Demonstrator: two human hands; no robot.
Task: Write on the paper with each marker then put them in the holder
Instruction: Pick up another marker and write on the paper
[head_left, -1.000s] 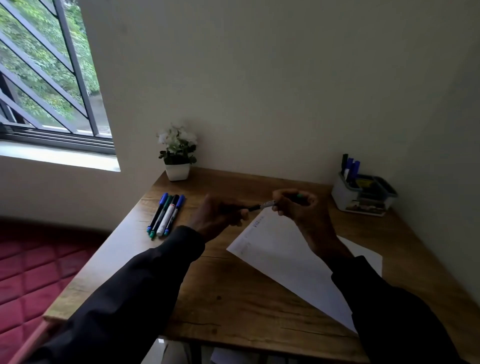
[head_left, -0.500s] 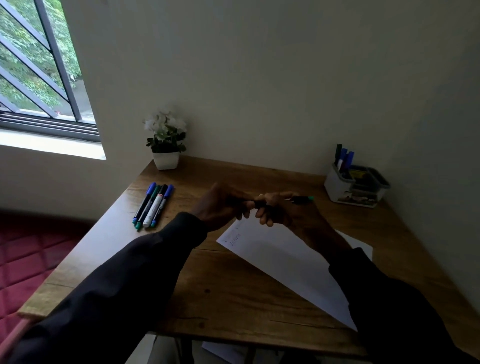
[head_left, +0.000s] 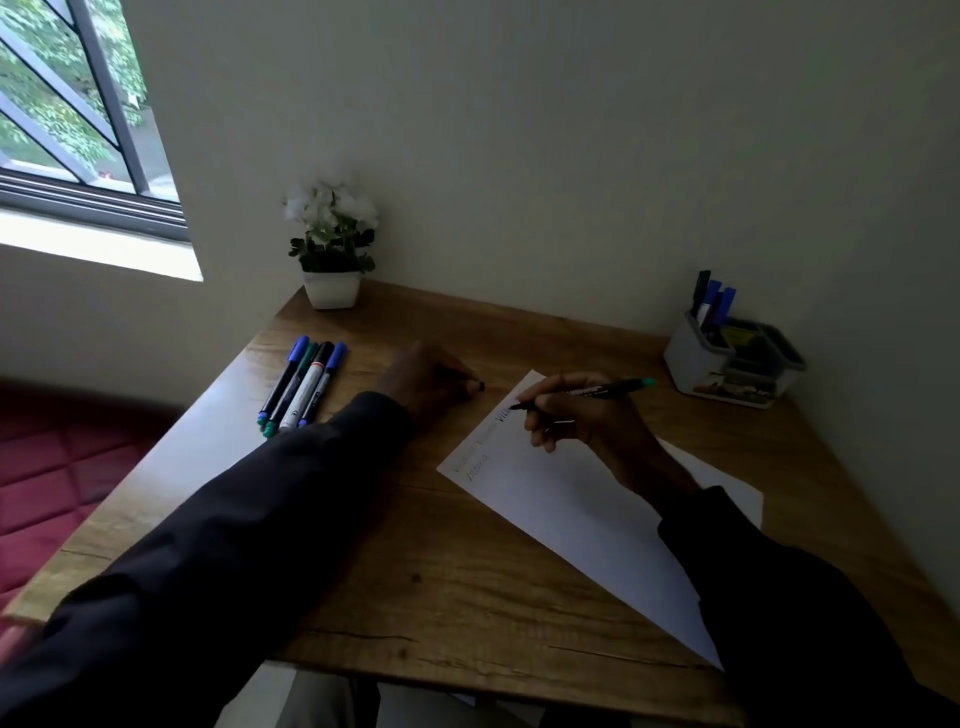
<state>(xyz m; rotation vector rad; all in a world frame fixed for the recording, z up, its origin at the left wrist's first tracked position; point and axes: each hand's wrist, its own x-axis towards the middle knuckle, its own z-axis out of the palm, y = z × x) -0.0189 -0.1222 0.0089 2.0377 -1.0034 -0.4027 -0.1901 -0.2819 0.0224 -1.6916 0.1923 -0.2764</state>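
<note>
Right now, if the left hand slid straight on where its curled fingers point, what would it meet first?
Probably the far corner of the white paper sheet, just beyond the left hand and its black cap; depth is unclear, so it might miss.

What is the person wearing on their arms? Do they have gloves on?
No gloves: the left hand and the right hand are bare. Both arms are covered by long, plain, dark sleeves that reach the wrists, the left sleeve and the right sleeve. A thin pale band on one right finger may be a ring, but it is too small to be sure.
</note>
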